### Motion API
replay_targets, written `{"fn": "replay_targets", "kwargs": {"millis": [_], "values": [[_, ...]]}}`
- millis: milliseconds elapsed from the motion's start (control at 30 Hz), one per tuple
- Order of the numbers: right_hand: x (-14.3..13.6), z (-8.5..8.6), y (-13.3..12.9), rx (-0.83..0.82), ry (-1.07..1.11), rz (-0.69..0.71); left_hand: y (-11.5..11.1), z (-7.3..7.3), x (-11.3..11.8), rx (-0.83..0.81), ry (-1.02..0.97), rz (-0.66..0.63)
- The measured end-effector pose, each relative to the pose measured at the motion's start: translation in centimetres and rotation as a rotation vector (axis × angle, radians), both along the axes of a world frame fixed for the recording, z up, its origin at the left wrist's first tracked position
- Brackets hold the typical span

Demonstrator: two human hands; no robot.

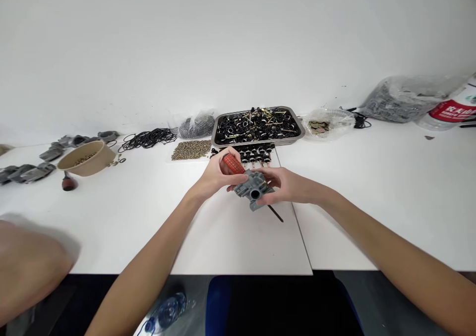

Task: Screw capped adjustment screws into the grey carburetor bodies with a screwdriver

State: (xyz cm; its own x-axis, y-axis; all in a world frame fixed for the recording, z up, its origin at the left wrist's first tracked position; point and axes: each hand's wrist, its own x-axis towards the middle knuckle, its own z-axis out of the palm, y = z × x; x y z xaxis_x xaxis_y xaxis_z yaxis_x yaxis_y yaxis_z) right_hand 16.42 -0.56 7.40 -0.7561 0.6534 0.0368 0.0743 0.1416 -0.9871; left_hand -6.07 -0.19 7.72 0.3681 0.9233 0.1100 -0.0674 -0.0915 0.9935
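Note:
Over the white table my two hands meet around a grey metal carburetor body (255, 191) with a dark round bore facing me. My left hand (219, 173) is closed around the red handle of a screwdriver (233, 163), its thumb resting on the carburetor body. The screwdriver's dark shaft passes behind the casting, and its tip shows at the lower right. My right hand (288, 186) grips the carburetor body from the right side, thumb in front. Just beyond the hands lie rows of black-and-metal fittings (256, 153), partly covered by my left hand.
Behind stands a metal tray (295, 140) of mixed black and brass parts. Small brass pieces (191, 150), black rings (148, 139), a beige bowl (91, 165) and grey castings (31, 171) lie left. Plastic bags (399, 98) and a bottle (451, 110) stand right. Another person's arm (29, 266) reaches in left.

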Motion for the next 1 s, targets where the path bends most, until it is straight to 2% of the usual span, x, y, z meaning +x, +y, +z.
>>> {"fn": "replay_targets", "kwargs": {"millis": [133, 367, 500, 667, 833, 1000], "values": [[0.0, -0.2, -0.2, -0.005, -0.075, -0.018, -0.3, 0.3, 0.1, 0.028, 0.089, -0.001], [-0.5, -0.8, -0.3, 0.024, 0.002, -0.102, -0.5, 0.6, 0.0, 0.079, 0.171, 0.003], [-0.8, -0.6, -0.6, 0.055, 0.041, -0.145, -0.4, 0.9, -0.2, 0.104, 0.069, -0.013], [-0.9, -0.5, -1.1, 0.044, 0.022, -0.112, -0.3, 1.3, -0.3, 0.124, -0.017, 0.035], [-1.1, -1.0, -1.1, 0.076, -0.033, -0.117, 0.2, 1.6, -1.1, 0.083, -0.165, 0.156], [-1.3, -1.8, -1.1, 0.141, -0.021, -0.154, 1.9, 2.0, -3.7, 0.017, -0.357, 0.326]]}}
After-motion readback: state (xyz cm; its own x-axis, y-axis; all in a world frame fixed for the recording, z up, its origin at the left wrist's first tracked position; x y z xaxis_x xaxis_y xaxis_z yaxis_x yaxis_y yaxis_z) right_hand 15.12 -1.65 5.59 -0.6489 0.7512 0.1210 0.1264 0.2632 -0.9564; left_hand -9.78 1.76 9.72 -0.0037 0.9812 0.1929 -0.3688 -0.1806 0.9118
